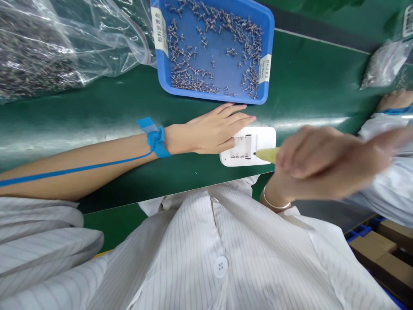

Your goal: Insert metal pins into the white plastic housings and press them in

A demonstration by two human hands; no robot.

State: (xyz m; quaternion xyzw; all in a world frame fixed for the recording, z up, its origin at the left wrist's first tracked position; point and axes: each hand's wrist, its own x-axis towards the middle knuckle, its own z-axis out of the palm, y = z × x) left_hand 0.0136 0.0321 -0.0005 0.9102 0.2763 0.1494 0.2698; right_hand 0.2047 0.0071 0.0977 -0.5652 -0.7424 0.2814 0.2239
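The left hand is laid flat, palm down, on the green belt, fingers straight and together. Its fingertips rest on the upper left part of the white plastic housing, pinning it; nothing is gripped by this hand. A blue wrist strap is worn on the left wrist, and its blue cord is run back along the forearm.

The housing is lying flat near the belt's near edge, just below the blue tray and apart from it. An open recess with small ribs is seen in its top face.

The right hand is closed around a yellow tool; only the tool's pointed end is shown beyond the fingers. The tip is placed at the right rim of the recess; actual contact cannot be told because of motion blur. A thin bangle is worn on the right wrist.

The tray is set at the belt's far side and is scattered with small metal parts, denser along its left and right walls. A clear bag of similar parts is lying at the far left corner. A smaller bag is seen at the far right, beside a co-worker's sleeve.
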